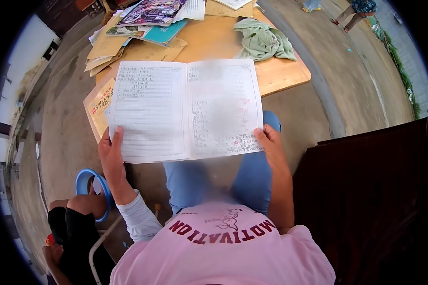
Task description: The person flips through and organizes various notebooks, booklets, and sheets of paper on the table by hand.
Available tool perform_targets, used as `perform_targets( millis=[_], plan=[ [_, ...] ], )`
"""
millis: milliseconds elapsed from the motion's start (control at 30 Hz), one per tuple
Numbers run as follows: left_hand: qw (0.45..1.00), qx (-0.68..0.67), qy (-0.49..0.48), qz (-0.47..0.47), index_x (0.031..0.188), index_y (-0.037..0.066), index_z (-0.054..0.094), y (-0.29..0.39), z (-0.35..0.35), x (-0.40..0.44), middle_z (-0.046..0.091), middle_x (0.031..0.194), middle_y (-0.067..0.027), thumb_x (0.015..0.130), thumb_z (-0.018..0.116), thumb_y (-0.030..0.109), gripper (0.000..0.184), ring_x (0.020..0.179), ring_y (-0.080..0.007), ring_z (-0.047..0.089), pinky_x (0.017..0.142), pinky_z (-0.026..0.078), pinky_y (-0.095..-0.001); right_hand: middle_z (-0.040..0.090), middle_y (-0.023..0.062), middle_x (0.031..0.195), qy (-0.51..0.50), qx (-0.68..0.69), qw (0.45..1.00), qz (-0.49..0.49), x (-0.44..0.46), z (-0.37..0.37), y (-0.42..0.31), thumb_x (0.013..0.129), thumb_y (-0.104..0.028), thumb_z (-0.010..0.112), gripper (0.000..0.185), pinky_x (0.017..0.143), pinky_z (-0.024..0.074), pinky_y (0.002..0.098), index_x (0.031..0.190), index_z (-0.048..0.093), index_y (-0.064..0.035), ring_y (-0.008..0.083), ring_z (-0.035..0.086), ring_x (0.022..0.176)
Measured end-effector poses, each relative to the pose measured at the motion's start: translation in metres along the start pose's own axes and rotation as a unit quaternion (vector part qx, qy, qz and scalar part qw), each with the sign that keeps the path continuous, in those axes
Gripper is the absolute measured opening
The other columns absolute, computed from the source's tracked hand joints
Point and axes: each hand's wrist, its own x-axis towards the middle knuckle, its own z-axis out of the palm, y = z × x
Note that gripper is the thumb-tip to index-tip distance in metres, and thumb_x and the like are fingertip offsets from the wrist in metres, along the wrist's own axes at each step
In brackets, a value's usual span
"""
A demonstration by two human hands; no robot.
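Observation:
An open exercise book (152, 114) with lined pages is held up above my lap, in front of the table's near edge. Handwriting covers the top of its left page and much of the right page, where some marks are red; part of the right page is blurred. My left hand (111, 152) grips the lower left edge, thumb on the page. At the lower right edge, my right hand (270, 142) pinches the book with its thumb on top. The fingers behind the pages are mostly hidden.
The wooden table (285, 73) bears brown envelopes (110, 43), magazines (152, 12) and a green cloth (264, 40). A seated person (81, 228) is at the lower left, by a blue basin (84, 178). Another person (361, 9) stands at the upper right. A dark surface (361, 190) lies at the right.

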Motion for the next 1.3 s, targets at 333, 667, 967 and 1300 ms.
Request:
perform_targets(
  millis=[333, 667, 967, 1300],
  plan=[
    [1.0, -0.015, -0.018, -0.001, 0.117, -0.007, 0.06, -0.001, -0.002, -0.001, 0.065, 0.106, -0.0075, 0.093, 0.061, 0.022, 0.037, 0.094, -0.0105, 0.056, 0.085, 0.042, -0.0241, 0.064, 0.0016, 0.089, 0.001, 0.011, 1.0, -0.013, -0.005, 0.003, -0.003, 0.095, -0.024, 0.06, 0.026, 0.072, 0.0451, 0.0205, 0.1, 0.062, 0.0009, 0.0045, 0.055, 0.076],
    [1.0, -0.013, -0.013, 0.009, 0.117, -0.006, 0.06, 0.005, 0.002, -0.003, 0.065, 0.105, -0.0071, 0.092, 0.063, 0.025, 0.04, 0.092, -0.01, 0.056, 0.084, 0.041, -0.0233, 0.065, 0.0032, 0.091, 0.0, -0.002, 1.0, -0.009, 0.002, -0.003, 0.007, 0.094, -0.026, 0.062, 0.028, 0.072, 0.0458, 0.0208, 0.1, 0.061, 0.0011, 0.0053, 0.056, 0.077],
    [1.0, -0.009, -0.017, 0.011, 0.117, -0.005, 0.06, 0.009, 0.003, -0.004, 0.066, 0.104, -0.0073, 0.092, 0.062, 0.026, 0.039, 0.09, -0.0098, 0.058, 0.081, 0.043, -0.0229, 0.066, 0.0046, 0.093, -0.01, 0.014, 1.0, -0.007, 0.004, -0.006, 0.011, 0.095, -0.024, 0.061, 0.028, 0.072, 0.0471, 0.0209, 0.104, 0.061, 0.0021, 0.0061, 0.058, 0.079],
    [1.0, 0.011, -0.009, 0.024, 0.115, -0.006, 0.061, 0.021, 0.008, -0.01, 0.065, 0.1, -0.0071, 0.093, 0.062, 0.025, 0.039, 0.088, -0.0088, 0.056, 0.08, 0.042, -0.0224, 0.065, 0.0015, 0.091, 0.0, 0.001, 1.0, -0.001, 0.003, -0.006, 0.012, 0.095, -0.018, 0.058, 0.023, 0.069, 0.0449, 0.0219, 0.103, 0.063, 0.0024, 0.0058, 0.057, 0.078]
  ],
)
